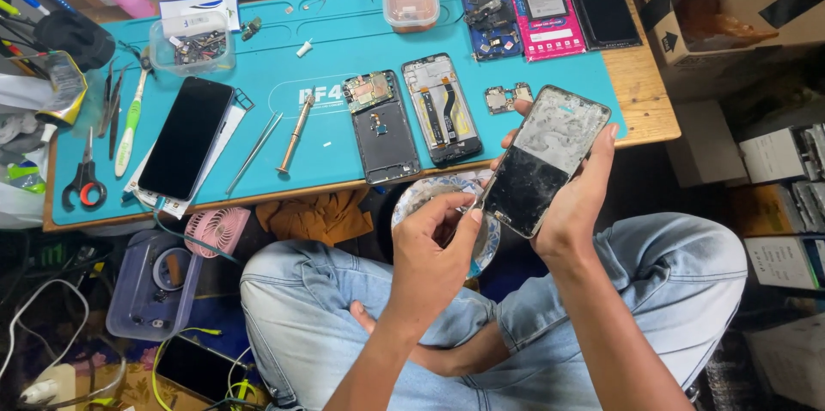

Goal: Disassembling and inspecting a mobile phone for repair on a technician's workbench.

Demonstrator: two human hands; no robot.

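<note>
My left hand (434, 252) pinched shut on a thin tool against the cracked phone (546, 162), my right hand (576, 200) gripping that phone over my lap, patterned plate (412, 200) beneath, beyond it opened phones (412, 123) and screwdriver (295, 134) on the teal worktop (344, 41).

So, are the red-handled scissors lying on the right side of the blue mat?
No, the scissors lie at the left edge of the mat.

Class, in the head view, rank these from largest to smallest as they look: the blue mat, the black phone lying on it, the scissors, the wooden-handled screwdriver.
1. Blue mat
2. Black phone
3. Wooden-handled screwdriver and scissors: too alike in length to rank.
</note>
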